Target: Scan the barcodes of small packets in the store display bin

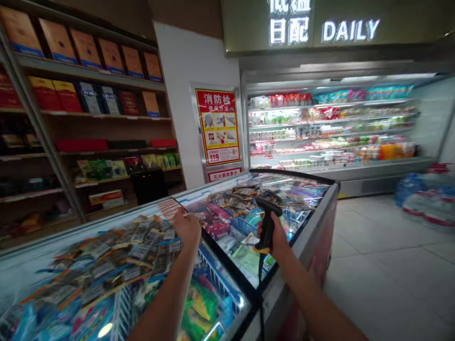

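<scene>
My right hand is wrapped round the handle of a black and yellow barcode scanner. The scanner is upright above the right part of the chest freezer, its cable hanging down in front. Over the left part, my left hand is closed, fingertips beside a red-and-white striped piece and the black edge frame of the glass lid. Whether it grips the piece or the frame I cannot tell. Many wrapped ice creams lie below, with blue baskets and colourful packets around.
Shelves with boxes line the left side. A fire-hydrant poster hangs on the wall ahead. Behind the freezer, an open refrigerated display holds packaged goods. Wrapped bottle packs stand on the tiled floor at the right.
</scene>
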Demonstrator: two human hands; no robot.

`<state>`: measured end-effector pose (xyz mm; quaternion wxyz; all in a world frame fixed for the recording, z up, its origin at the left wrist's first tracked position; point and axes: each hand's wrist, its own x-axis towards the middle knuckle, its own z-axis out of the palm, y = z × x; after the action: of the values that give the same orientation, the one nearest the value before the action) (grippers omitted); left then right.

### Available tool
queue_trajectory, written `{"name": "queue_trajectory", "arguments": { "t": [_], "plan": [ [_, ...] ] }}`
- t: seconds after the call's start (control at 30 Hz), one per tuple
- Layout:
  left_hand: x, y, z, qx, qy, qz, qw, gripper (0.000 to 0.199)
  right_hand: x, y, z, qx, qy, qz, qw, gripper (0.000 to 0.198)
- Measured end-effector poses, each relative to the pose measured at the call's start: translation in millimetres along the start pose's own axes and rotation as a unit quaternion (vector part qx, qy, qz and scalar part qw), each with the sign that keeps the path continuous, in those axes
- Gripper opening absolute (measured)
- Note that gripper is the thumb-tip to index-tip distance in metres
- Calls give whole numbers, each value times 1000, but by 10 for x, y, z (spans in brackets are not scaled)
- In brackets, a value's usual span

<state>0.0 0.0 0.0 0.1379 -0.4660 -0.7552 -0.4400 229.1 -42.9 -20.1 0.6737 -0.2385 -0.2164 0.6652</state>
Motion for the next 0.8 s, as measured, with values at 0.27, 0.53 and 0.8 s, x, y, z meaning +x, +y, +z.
{"name": "queue_trajectory", "arguments": {
  "t": [0.27, 0.53, 0.8],
  "plan": [
    [-140, 72, 248, 185, -253, 241, 919, 35, -57, -7, 1, -22, 14, 11, 1000, 27],
    [125, -184, 178, 222, -234, 103, 941, 63, -93, -5, 24, -32, 18, 4, 999, 25],
    [229, 29, 203, 176, -209, 102, 957, 45, -45, -33, -6, 3, 12, -31, 999, 25]
  ]
}}
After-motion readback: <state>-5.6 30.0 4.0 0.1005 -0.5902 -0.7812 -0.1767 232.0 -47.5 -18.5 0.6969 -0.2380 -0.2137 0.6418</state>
